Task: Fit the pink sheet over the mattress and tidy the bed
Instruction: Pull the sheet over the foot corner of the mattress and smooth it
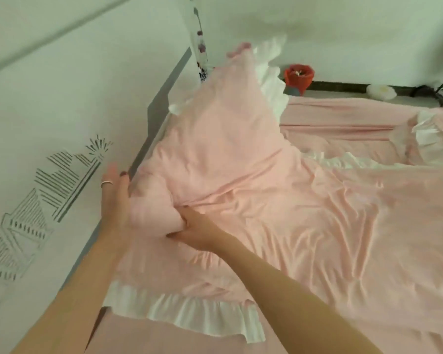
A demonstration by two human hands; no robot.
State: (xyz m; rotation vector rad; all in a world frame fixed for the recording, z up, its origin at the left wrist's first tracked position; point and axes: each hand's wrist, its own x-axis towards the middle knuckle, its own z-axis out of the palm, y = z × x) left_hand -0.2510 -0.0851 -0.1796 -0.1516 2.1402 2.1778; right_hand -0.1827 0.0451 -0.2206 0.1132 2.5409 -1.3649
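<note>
While right hand grips pink pillow, left hand flat beside.

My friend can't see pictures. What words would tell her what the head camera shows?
Two bare hands lift a pink pillow with white frills at the head of a bed: the right hand grips its near corner, the left hand lies flat against its side. A wrinkled pink sheet covers the bed; a red bucket stands on the floor beyond.

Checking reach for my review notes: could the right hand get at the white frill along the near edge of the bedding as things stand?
Probably yes. The white frill lies uncovered just below the right hand, though that hand currently grips a bunch of pink bedding.
</note>
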